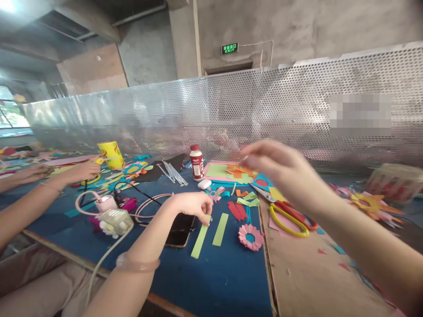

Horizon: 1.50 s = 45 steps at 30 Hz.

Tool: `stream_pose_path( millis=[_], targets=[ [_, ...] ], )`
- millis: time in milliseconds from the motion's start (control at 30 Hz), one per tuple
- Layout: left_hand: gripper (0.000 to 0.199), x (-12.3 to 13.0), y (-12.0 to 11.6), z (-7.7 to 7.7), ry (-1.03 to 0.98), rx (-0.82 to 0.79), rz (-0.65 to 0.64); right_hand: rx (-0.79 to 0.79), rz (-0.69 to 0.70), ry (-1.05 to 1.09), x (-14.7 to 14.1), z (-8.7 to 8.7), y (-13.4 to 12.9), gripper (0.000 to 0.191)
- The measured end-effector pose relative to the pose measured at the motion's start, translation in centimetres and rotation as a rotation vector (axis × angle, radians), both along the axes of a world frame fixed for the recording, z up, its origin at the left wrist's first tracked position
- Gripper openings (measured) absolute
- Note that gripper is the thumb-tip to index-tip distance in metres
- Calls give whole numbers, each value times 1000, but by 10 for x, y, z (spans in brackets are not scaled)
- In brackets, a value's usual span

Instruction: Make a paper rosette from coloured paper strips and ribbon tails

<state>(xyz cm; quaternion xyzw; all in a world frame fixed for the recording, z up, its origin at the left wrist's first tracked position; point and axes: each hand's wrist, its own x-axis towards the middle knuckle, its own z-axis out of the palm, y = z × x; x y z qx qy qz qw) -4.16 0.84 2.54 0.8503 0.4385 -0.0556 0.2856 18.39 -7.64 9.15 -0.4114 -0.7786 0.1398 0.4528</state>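
My left hand (194, 206) is closed in a pinch at the upper end of a light green paper strip (199, 242), which lies on the blue tabletop. A second green paper strip (220, 230) lies just to its right. My right hand (276, 167) is raised over the table, fingers loosely bent and apart, with nothing visible in them. Behind its fingertips lie orange paper pieces (236, 171) on green sheets. A pink paper flower ring (250, 237) with a blue centre lies to the right of the strips. Red paper strips (236, 211) lie above it.
Yellow-handled scissors (289, 222) lie below my right forearm. A phone (179, 231) and a charger with cables (115, 220) are by my left arm. A drink bottle (197, 163) stands behind. Another person's hands (77, 171) work at left, near a yellow can (111, 155).
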Motion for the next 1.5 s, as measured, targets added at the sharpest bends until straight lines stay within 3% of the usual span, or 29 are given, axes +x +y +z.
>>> stream_pose_path(
  millis=[133, 300, 367, 467, 533, 633, 767, 833, 967, 1100, 1333, 1500],
  targets=[
    [23, 1, -4, 5, -105, -27, -22, -320, 124, -180, -24, -41, 19, 9],
    [22, 1, -4, 7, -242, 24, 16, -428, 118, -137, -43, -88, 25, 26],
    [25, 1, -4, 8, -300, 41, 36, -456, 115, -85, -48, -95, 25, 34],
    [30, 3, -4, 7, -367, 45, 54, -466, 113, -25, -52, -98, 29, 21],
    [31, 4, -3, 7, -393, 33, 55, -476, 105, -7, -49, -95, 33, 12],
    [33, 4, -1, 6, -406, 18, 64, -519, 74, 20, -32, -84, 32, 16],
    [35, 3, -1, 6, -323, -22, 63, -560, -10, 93, 4, -66, 3, 34],
    [33, 4, -1, 4, -251, -46, 55, -618, -58, 164, 19, -69, -21, 42],
    [29, 11, -2, -2, -122, -41, 60, -704, -40, 241, 35, -102, -67, 34],
    [31, 17, -4, -4, -44, 12, 73, -807, -105, 180, 44, -128, -87, 25],
    [29, 20, -6, -6, -1, 54, 64, -553, -361, -269, 74, -126, -72, 17],
    [29, 20, -4, -10, -10, 27, 62, -221, -339, -395, 79, -117, -53, 21]
  ],
)
